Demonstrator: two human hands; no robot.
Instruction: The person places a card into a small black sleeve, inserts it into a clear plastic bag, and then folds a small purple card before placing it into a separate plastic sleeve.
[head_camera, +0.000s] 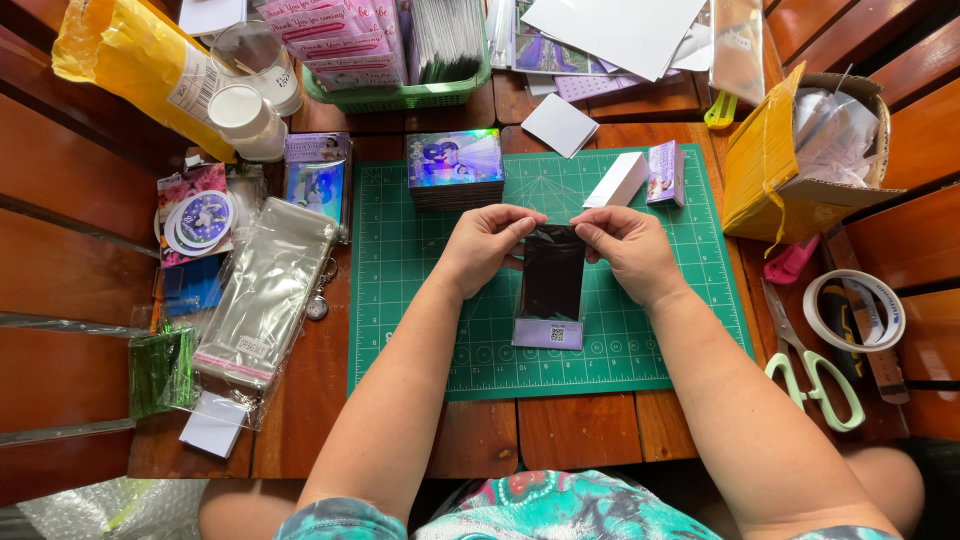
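Lying at far left on the bench (590, 430): a stack of clear sleeves (265, 290). Standing behind it, a green basket (400, 95) holding printed cards and packets upright. Pinching the top edge of a dark sleeve (552, 272) between left hand (485, 245) and right hand (628, 245), fingers (520, 225) closing narrow on its upper corners. Hanging below both hands over the green cutting mat (420, 300), with a pale card showing at its lower end. Sitting at far right, an open cardboard box (770, 165) containing crumpled clear plastic bags.
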